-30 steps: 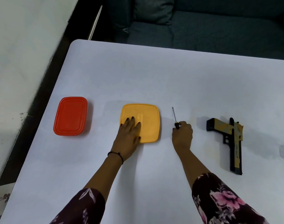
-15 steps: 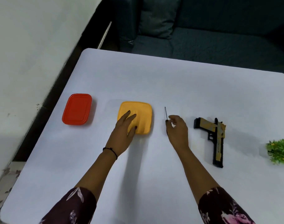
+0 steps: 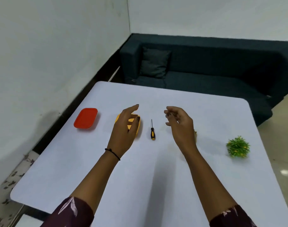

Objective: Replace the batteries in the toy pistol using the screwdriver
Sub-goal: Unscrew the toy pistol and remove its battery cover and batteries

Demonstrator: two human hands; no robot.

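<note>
Plainly neither hand grips anything: the left hand [image 3: 125, 128] and right hand [image 3: 181, 125] hover above the white table [image 3: 140, 177], fingers loose and empty. Between them the screwdriver [image 3: 152, 131] lies flat. Only a sliver of the toy pistol [image 3: 195, 133] shows behind the right wrist. By my judgement nothing is unscrewed yet; every step remains.

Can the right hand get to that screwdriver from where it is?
Probably yes. The screwdriver lies on the table with nothing over it, and the right hand hangs just to its right, fingers loose and holding nothing. The left hand is on the other side, out of the way.
</note>
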